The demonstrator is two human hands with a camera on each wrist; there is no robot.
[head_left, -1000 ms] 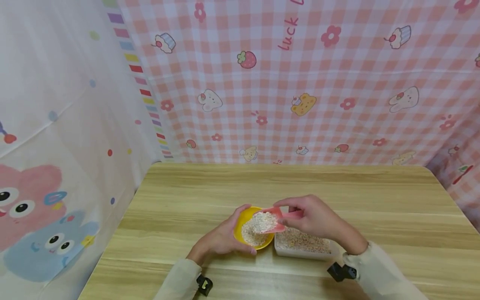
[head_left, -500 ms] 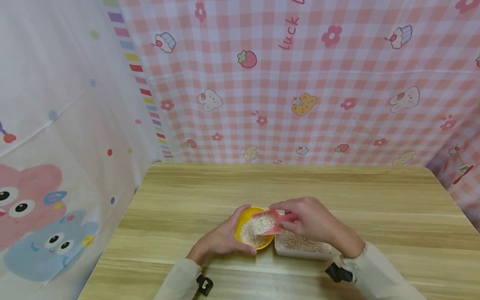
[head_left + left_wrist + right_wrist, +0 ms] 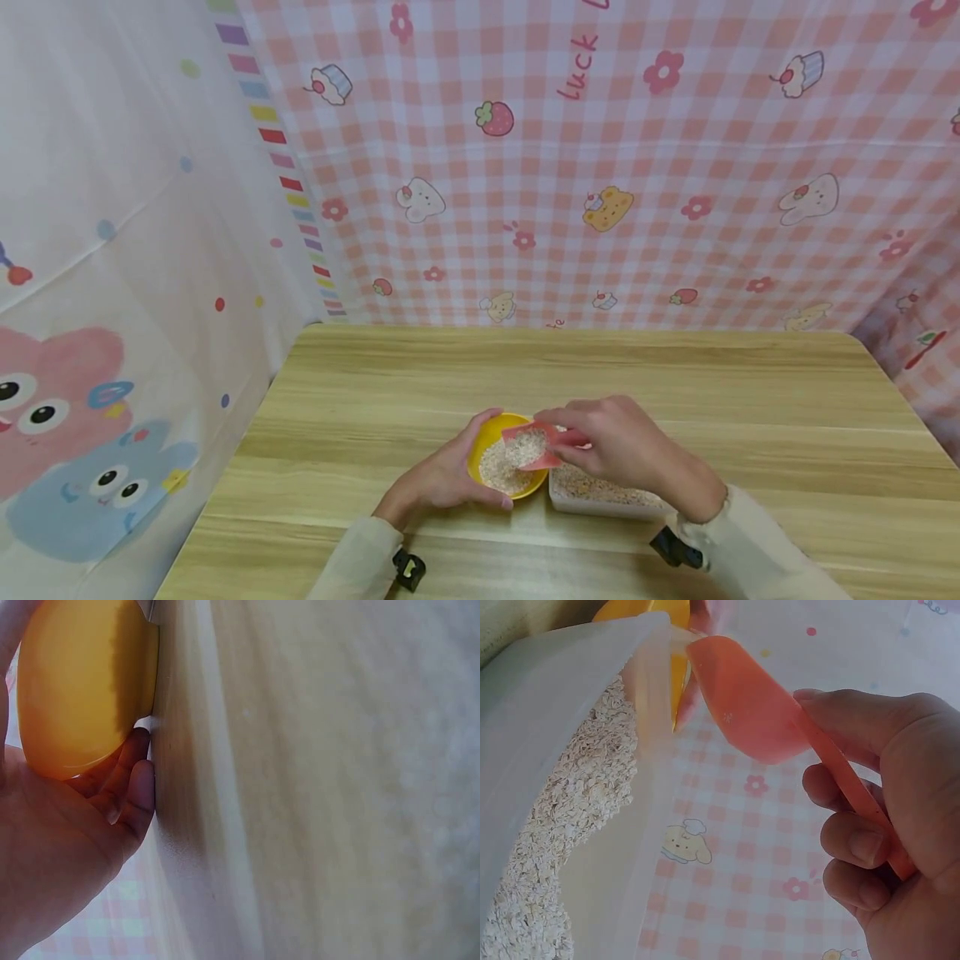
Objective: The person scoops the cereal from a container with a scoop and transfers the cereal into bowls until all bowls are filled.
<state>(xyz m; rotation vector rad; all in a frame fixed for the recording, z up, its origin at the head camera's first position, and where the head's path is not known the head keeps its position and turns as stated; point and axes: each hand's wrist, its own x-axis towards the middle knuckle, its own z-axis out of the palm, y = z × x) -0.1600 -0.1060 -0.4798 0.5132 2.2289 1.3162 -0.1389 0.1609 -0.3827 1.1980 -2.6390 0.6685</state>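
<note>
My left hand (image 3: 448, 473) holds the yellow bowl (image 3: 483, 435) round its side, thumb at the near edge. In the left wrist view the bowl's outer wall (image 3: 75, 682) rests against fingers near the tabletop. Oat flakes (image 3: 497, 475) lie inside the bowl. My right hand (image 3: 618, 442) grips the handle of a pink scoop (image 3: 551, 460), whose oat-filled head tilts over the bowl. In the right wrist view the fingers wrap the handle, and the scoop's underside (image 3: 757, 712) shows. Just right of the bowl, partly beneath the right hand, stands a translucent container (image 3: 592, 506) of oats.
Everything stands on a wood-grain table (image 3: 420, 367). Behind it hangs a pink checked cloth (image 3: 570, 167), and a white printed cloth (image 3: 150, 250) covers the left side. Inside the container, the oats (image 3: 577, 802) are heaped along one side.
My right hand has shifted slightly left and tilted the scoop further over the bowl. The scoop's heap of oats has shrunk as oats slid into the bowl. The left hand and bowl stayed put.
</note>
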